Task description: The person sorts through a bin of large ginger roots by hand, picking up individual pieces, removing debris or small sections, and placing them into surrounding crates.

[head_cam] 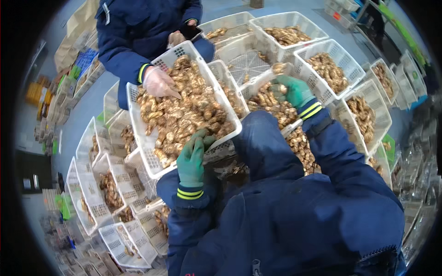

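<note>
A large white plastic crate (141, 138) is tilted in front of me, heaped with brown, knobbly roots (186, 100) resembling ginger. At its near edge is my left hand (192, 160) in a green glove, its curled fingers against the roots; whether they grip one is hidden. My right hand (296, 90), also green-gloved, reaches into a smaller white crate (248, 84) beyond my knee. A root (283, 89) shows between its fingers, above more roots (272, 103). Across from me, a co-worker's clear-gloved hand (159, 82) touches the roots in the large crate.
The co-worker's other hand (176, 38) is by a dark phone-like device (190, 31). White crates with roots surround us, including one at the back (288, 20), one at right (329, 45) and one at left (103, 162). Another crate (247, 65) holds a few pieces.
</note>
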A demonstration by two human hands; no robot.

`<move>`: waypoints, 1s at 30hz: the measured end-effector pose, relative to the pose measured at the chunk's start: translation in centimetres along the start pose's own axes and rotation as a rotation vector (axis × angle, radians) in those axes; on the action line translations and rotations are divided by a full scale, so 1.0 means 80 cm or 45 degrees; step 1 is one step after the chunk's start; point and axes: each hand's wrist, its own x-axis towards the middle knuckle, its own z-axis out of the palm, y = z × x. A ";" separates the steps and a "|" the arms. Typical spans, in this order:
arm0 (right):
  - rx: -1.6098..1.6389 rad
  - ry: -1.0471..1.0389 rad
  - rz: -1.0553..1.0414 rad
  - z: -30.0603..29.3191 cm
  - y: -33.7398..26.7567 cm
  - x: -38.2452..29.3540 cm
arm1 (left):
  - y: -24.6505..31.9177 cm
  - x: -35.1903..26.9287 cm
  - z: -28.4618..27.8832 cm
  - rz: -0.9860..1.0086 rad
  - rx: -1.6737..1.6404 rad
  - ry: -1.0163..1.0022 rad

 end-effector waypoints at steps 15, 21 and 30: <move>-2.113 -0.569 -0.269 0.286 0.030 0.092 | -0.019 -0.008 -0.034 -0.142 -0.526 0.063; -2.940 -0.780 0.023 0.314 0.096 0.180 | -0.014 -0.012 -0.049 -0.088 -0.511 0.192; -3.202 -0.541 -0.013 0.333 0.121 0.172 | -0.012 -0.016 -0.069 -0.009 -0.628 0.158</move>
